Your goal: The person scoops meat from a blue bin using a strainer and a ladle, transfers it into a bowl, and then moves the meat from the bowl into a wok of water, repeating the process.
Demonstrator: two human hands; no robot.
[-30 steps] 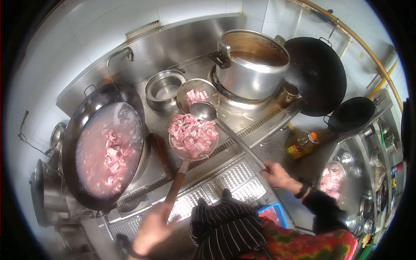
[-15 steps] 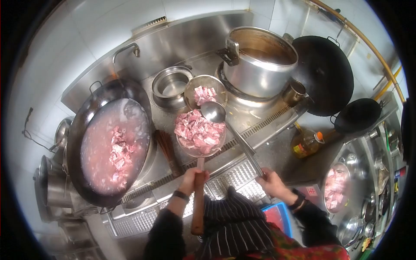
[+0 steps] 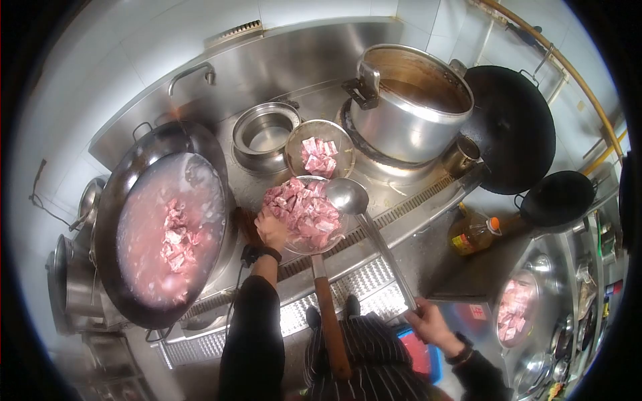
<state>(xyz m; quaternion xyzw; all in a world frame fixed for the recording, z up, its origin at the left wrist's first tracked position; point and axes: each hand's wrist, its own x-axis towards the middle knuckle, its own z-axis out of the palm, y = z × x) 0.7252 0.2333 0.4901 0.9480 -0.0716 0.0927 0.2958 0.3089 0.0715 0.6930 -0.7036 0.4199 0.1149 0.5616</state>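
left hand (image 3: 271, 228) touches the strainer's meat (image 3: 306, 212); right grips ladle (image 3: 347, 196).

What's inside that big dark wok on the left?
The dark wok holds cloudy pinkish liquid with pale raw-looking meat pieces showing mid-surface. Whatever lies deeper is hidden by the murky liquid.

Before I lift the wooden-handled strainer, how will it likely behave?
The strainer should feel rigid but probably head-heavy, with meat heaped at the far end of its long wooden handle. The moist-looking pieces could slide off if it tilts.
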